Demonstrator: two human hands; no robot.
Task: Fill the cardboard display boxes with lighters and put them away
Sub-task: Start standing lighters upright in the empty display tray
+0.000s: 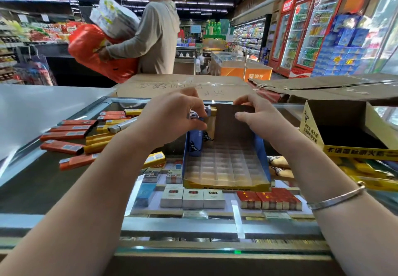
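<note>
Head view: shop glass counter [64, 180]; display box [226, 168] stood mid-counter, loose lighters [69, 134] toward left edge. We judged lighters light, slick, best pinched at caps; box thin card, easily buckled, best held by back flap. Our left hand [170, 120] pinched blue lighters [197, 137] at box's far-left slots; right hand [256, 114] gripped back flap.

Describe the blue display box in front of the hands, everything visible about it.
The display box is cardboard, with blue side walls, a yellow front lip and a dark raised back flap. Inside sits a clear plastic grid tray, nearly all cells empty. It rests tilted on the glass counter. The left hand holds lighters at its back left corner; the right hand has its grip on the flap.
</note>
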